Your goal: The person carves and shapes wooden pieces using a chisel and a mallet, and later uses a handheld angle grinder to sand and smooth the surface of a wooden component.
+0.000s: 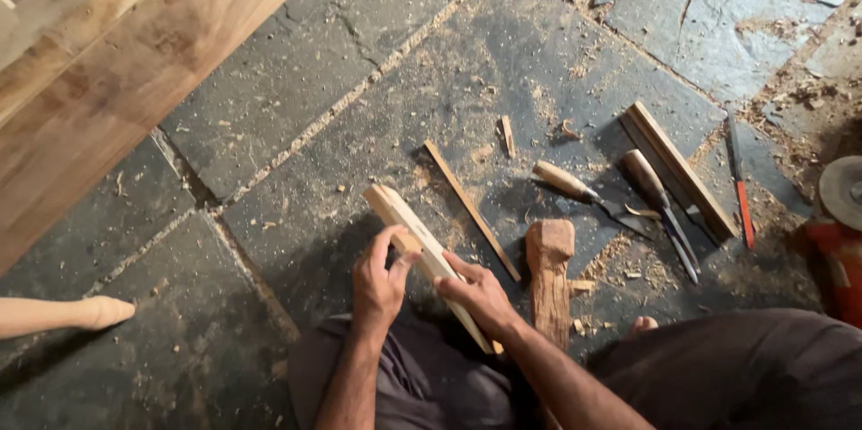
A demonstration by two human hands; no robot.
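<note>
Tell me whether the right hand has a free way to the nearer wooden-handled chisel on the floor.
Probably yes. The right hand rests on the pale wood strip, and the chisel lies uncovered on the stone floor. Only the thin stick and carved wooden block lie between, both low.

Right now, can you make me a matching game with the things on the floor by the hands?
Things:
1. pale wood strip
2. wooden mallet
3. two chisels
4. thin stick

Places:
a. between the strip and the mallet
b. held by the left hand and right hand
c. right of the mallet's head
d. just right of the right hand

Pairs: 1-b, 2-d, 3-c, 4-a
</note>
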